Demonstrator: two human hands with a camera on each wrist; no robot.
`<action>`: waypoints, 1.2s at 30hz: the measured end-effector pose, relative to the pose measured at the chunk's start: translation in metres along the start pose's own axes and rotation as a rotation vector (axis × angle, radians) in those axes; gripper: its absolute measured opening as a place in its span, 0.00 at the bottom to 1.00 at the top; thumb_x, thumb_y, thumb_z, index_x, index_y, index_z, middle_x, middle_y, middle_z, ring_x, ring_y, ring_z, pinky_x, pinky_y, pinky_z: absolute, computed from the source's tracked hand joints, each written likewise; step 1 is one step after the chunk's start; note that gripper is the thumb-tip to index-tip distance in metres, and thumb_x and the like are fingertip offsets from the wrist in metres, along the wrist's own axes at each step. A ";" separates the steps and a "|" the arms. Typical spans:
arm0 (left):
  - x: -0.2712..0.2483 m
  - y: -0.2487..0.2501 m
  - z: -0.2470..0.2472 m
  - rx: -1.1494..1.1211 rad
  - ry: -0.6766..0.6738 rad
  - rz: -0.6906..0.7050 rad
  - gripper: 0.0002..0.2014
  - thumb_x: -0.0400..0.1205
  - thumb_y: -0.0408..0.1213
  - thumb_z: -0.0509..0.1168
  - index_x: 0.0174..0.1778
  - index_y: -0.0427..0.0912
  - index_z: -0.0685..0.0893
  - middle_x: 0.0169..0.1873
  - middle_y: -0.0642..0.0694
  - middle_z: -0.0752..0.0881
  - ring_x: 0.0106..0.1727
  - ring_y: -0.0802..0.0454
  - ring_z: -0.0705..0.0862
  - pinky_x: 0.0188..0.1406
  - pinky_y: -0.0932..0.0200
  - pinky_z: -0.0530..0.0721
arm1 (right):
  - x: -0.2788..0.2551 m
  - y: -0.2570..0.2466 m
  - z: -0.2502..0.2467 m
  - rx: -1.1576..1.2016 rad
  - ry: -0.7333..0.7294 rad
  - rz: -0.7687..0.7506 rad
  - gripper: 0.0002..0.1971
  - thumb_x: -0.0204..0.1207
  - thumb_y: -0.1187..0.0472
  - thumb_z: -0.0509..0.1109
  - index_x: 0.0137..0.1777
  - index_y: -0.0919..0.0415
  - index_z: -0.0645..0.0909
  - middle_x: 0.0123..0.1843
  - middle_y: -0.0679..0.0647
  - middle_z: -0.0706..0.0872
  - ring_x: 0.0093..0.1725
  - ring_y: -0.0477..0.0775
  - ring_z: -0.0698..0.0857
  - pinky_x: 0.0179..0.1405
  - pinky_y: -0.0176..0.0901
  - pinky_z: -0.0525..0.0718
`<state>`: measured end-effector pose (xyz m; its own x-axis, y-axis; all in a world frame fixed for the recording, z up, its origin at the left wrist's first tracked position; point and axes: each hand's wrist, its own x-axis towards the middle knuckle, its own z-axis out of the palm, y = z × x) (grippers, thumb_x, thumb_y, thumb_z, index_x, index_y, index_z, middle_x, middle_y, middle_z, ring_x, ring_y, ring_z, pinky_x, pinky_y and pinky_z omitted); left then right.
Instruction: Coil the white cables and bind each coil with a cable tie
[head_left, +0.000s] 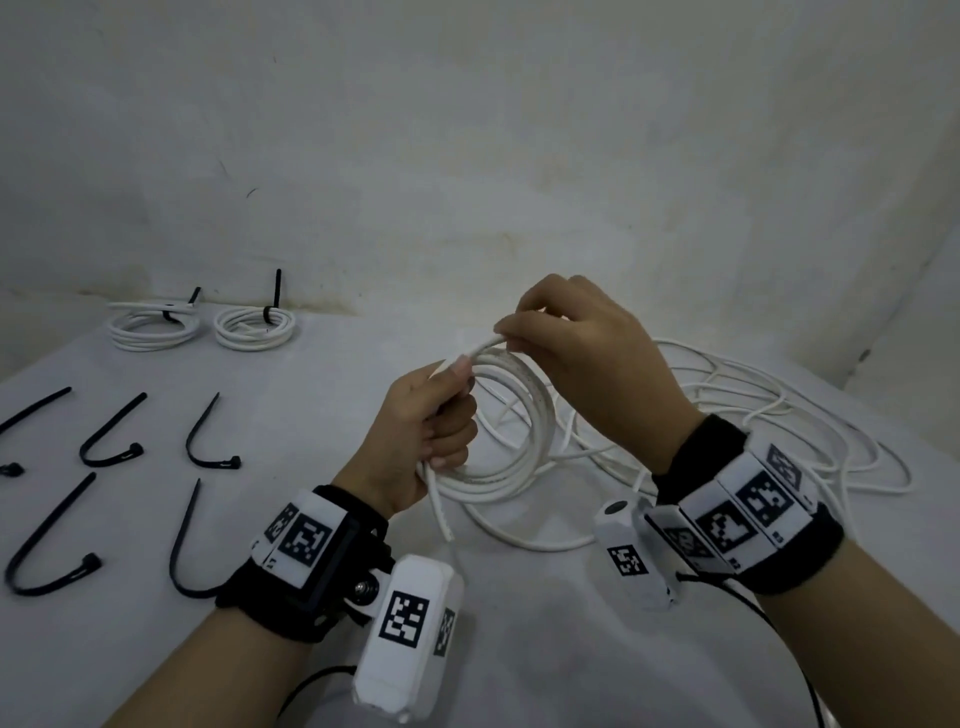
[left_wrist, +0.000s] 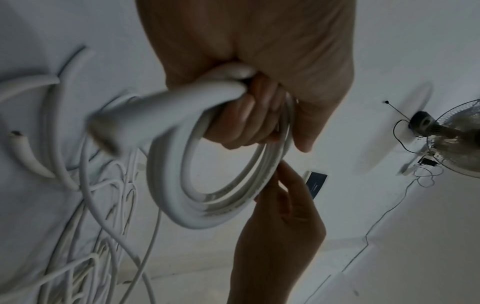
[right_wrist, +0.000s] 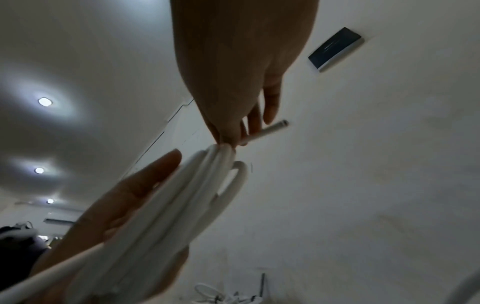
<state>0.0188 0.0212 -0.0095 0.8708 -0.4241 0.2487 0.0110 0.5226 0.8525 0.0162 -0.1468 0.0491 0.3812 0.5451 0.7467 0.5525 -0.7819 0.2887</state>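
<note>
A white cable coil (head_left: 511, 441) of several loops hangs above the table centre. My left hand (head_left: 431, 431) grips its left side, fingers curled round the bundled loops (left_wrist: 182, 197). My right hand (head_left: 571, 343) pinches the cable's free end (head_left: 485, 345) at the top of the coil; the cut tip (right_wrist: 281, 124) pokes out past the fingers. A short tail (head_left: 441, 514) hangs below my left fist. Loose black cable ties (head_left: 213, 441) lie on the table at the left.
Two bound coils (head_left: 153, 325) (head_left: 254, 326) with black ties sit at the back left by the wall. A tangle of loose white cable (head_left: 779, 415) spreads over the table on the right. A fan (left_wrist: 457, 139) shows in the left wrist view.
</note>
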 end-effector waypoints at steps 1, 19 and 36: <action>0.000 0.000 0.001 -0.007 0.007 -0.008 0.16 0.74 0.49 0.62 0.32 0.41 0.66 0.13 0.55 0.60 0.11 0.63 0.56 0.10 0.74 0.57 | 0.000 -0.001 0.000 0.065 -0.004 0.060 0.03 0.72 0.67 0.73 0.43 0.65 0.88 0.38 0.58 0.84 0.33 0.59 0.81 0.29 0.44 0.78; 0.002 0.000 0.012 0.055 0.253 0.050 0.21 0.82 0.52 0.58 0.27 0.43 0.65 0.16 0.52 0.60 0.14 0.59 0.57 0.11 0.70 0.58 | 0.000 -0.011 -0.002 1.355 -0.299 1.046 0.07 0.78 0.64 0.67 0.42 0.64 0.85 0.28 0.52 0.84 0.24 0.46 0.80 0.24 0.33 0.82; 0.004 -0.004 0.005 0.200 0.380 0.134 0.20 0.83 0.50 0.60 0.29 0.42 0.68 0.18 0.52 0.61 0.19 0.55 0.57 0.18 0.63 0.57 | 0.001 -0.035 -0.009 0.682 -0.248 0.745 0.21 0.65 0.54 0.82 0.60 0.51 0.86 0.40 0.46 0.91 0.33 0.43 0.89 0.48 0.40 0.86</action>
<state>0.0193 0.0140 -0.0094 0.9772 -0.0407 0.2085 -0.1772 0.3855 0.9055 -0.0098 -0.1217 0.0450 0.8971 0.1011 0.4302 0.3865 -0.6514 -0.6529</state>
